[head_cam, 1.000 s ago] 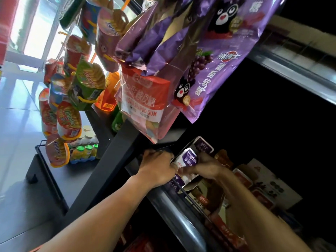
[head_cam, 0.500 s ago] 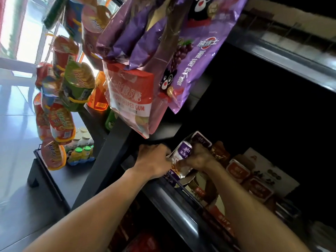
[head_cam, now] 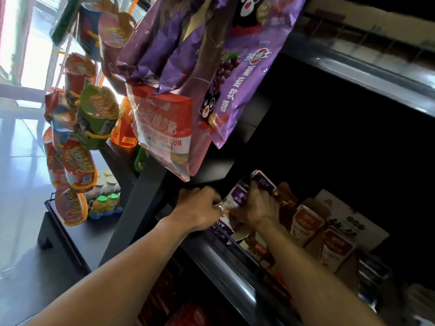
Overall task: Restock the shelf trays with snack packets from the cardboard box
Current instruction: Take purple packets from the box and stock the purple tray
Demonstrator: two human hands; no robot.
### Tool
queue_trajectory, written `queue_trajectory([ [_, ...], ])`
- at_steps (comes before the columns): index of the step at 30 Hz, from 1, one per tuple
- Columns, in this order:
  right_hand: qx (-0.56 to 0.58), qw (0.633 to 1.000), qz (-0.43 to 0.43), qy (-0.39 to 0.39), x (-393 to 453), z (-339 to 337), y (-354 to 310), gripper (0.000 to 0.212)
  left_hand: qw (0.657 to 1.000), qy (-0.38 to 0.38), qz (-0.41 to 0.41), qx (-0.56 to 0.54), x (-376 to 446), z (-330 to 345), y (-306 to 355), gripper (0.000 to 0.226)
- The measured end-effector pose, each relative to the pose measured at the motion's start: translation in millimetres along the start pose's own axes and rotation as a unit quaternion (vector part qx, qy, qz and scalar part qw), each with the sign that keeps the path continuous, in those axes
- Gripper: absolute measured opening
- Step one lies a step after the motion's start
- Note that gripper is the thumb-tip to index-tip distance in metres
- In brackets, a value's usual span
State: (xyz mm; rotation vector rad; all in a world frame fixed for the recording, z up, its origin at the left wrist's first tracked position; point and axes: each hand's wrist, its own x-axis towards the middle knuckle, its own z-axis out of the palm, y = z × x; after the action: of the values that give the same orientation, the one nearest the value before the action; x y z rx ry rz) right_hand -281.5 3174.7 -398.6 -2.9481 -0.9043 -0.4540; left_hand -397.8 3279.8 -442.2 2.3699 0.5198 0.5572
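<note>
Hands I see: two, left hand [head_cam: 200,208] and right hand [head_cam: 256,208]
Purple packets [head_cam: 239,196] I count at the hands: at least three
Orange-labelled packets [head_cam: 306,222] I count: two
Purple hanging bags [head_cam: 249,67]: cannot count exactly

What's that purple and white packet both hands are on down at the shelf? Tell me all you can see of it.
The purple and white packet is a small glossy pouch, seemingly plastic film, with a purple label panel bearing white characters. It stands tilted at the left end of the lower shelf tray, among similar packets. The left hand grips its left edge, and the right hand curls over its right side.
</note>
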Motion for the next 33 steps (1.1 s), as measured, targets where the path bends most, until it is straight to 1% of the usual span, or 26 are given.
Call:
queue_trajectory([
  [2,0.000,1.000,0.001,0.012,2.6,-4.5,4.6,0.072,1.000,-0.004,0.001,-0.005,1.3,0.5,0.2,0.023],
  [4,0.008,1.000,0.009,-0.022,5.8,-6.9,9.0,0.076,1.000,-0.002,-0.004,-0.018,1.3,2.2,1.1,0.024],
  [6,0.020,0.998,0.016,-0.054,7.2,-8.0,11.8,0.074,1.000,0.004,-0.006,-0.023,0.4,3.9,2.9,0.023],
  [9,0.057,0.996,0.019,-0.064,9.2,-7.8,14.6,0.067,1.000,0.009,-0.002,-0.020,-1.7,3.6,3.2,0.021],
  [14,0.085,0.994,0.004,-0.064,5.1,-15.0,15.5,0.076,0.999,0.046,0.015,-0.007,-9.6,2.7,4.8,0.026],
  [17,0.078,0.995,-0.007,-0.055,-0.3,-19.2,15.6,0.078,0.995,0.082,0.043,0.020,-18.1,1.5,8.3,0.030],
  [20,0.068,0.996,-0.016,-0.051,-7.7,-23.1,16.2,0.087,0.991,0.105,0.076,0.037,-29.3,-0.4,9.3,0.031],
  [22,0.074,0.996,-0.026,-0.036,-14.4,-26.3,16.3,0.093,0.991,0.095,0.087,0.025,-38.4,-5.3,10.3,0.032],
  [23,0.079,0.996,-0.034,-0.022,-18.5,-28.2,16.3,0.091,0.992,0.086,0.092,0.021,-43.2,-9.0,11.2,0.032],
  [27,0.127,0.988,-0.083,0.010,-45.5,-42.0,14.0,0.075,0.995,0.047,0.090,0.009,-66.2,-29.8,16.7,0.032],
  [33,0.196,0.968,-0.154,0.018,-109.1,-65.0,3.9,0.052,0.994,-0.033,0.083,0.067,-122.6,-54.0,18.5,0.028],
])
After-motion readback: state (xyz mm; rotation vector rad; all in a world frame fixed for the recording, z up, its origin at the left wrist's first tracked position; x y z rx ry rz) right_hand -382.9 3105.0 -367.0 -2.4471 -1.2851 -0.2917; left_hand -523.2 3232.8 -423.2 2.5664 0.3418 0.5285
